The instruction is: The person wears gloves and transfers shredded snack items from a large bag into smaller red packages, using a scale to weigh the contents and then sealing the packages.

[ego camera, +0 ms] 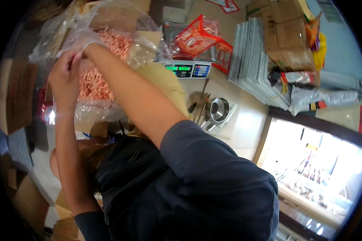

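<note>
My left hand point(63, 70) is at my right wrist, its fingers closed on the cuff of a thin translucent plastic glove point(84, 35). My right hand point(78, 37) is inside that glove; blur and plastic hide its fingers. Both hands are over an open cardboard box point(98, 129) lined with a clear plastic bag point(101, 113). Thin pinkish-orange strips point(95, 86), probably food, fill the bag. My right forearm crosses above them and hides part of the heap.
Right of the box, a digital scale point(187, 70) bears an open red printed pouch point(196, 37). A steel pan point(218, 110) rests on the floor nearby. Farther right are a stack of grey flat sheets point(250, 60) and a taped cardboard carton point(289, 36). Another carton point(18, 93) stands left.
</note>
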`<move>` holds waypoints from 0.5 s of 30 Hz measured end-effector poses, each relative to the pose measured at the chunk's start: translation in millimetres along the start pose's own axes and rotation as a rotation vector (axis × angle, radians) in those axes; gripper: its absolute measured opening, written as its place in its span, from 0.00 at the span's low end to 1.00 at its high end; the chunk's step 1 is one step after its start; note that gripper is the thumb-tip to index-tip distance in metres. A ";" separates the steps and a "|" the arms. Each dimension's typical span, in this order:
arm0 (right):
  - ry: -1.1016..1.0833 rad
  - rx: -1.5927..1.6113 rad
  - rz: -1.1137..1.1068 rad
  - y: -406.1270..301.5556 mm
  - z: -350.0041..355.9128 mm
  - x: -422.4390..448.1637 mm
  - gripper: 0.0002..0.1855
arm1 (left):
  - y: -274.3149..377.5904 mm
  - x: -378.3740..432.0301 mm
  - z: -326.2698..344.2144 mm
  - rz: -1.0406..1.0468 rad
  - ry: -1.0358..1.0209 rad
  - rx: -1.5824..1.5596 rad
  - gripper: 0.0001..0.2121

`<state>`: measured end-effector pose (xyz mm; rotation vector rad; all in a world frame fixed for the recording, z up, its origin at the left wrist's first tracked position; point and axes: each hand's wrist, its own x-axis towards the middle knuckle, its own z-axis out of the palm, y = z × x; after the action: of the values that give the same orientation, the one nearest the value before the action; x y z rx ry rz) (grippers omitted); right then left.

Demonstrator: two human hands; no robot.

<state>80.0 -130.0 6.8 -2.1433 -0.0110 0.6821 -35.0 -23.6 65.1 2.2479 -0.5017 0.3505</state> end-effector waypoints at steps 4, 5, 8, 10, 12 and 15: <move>0.087 0.069 -0.058 -19.8 9.1 -21.7 0.60 | -14.4 -16.4 -10.1 -0.061 0.068 0.060 0.09; 0.123 0.097 -0.083 -21.2 9.4 -29.1 0.60 | -14.0 -17.3 -9.8 -0.024 0.081 0.074 0.10; 0.209 0.041 -0.033 -16.1 13.9 -33.9 0.65 | -4.5 -20.4 -4.3 -0.064 0.045 0.079 0.08; 0.206 -0.016 -0.051 -7.6 10.5 -36.6 0.64 | -0.5 -24.2 -0.6 0.018 0.070 0.107 0.05; 0.135 -0.078 -0.132 -10.5 12.7 -43.7 0.62 | -14.4 -32.2 -4.5 0.082 0.073 0.232 0.05; -0.133 -0.287 -0.060 17.4 -16.0 -19.0 0.43 | 24.5 -29.5 25.5 0.140 -0.209 0.059 0.07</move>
<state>67.5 -157.4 10.3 -2.3547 -0.2583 0.8272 -70.0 -50.7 52.5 2.3257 -0.7695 0.2035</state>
